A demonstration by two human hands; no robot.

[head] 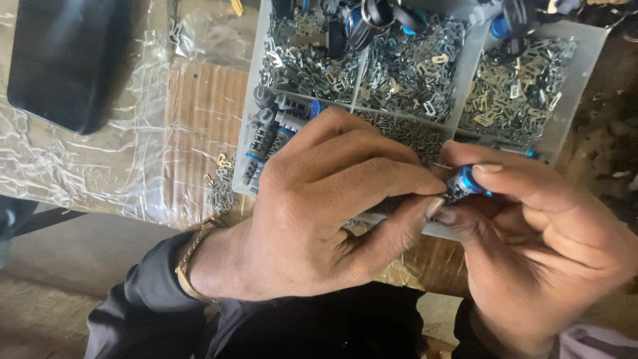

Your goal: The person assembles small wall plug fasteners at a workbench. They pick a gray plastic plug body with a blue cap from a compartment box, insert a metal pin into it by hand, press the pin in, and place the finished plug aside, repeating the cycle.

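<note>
My right hand (545,233) pinches a small cylinder (465,183) of grey metal with a blue band between thumb and forefinger. My left hand (325,213) meets it from the left, thumb and fingertips pressed against the cylinder's end; whatever small piece they hold is hidden. Both hands hover over the near edge of a white compartment tray (585,73). The tray's upper compartments are heaped with several small flat metal stampings (412,70). A near-left compartment holds several more grey and blue cylinders (269,129).
The tray rests on a corrugated cardboard sheet (203,119) partly covered by crinkled clear plastic film (86,166). A black pouch (66,60) lies at the upper left. Loose stampings (221,186) are scattered beside the tray. A gold bracelet (187,266) circles my left wrist.
</note>
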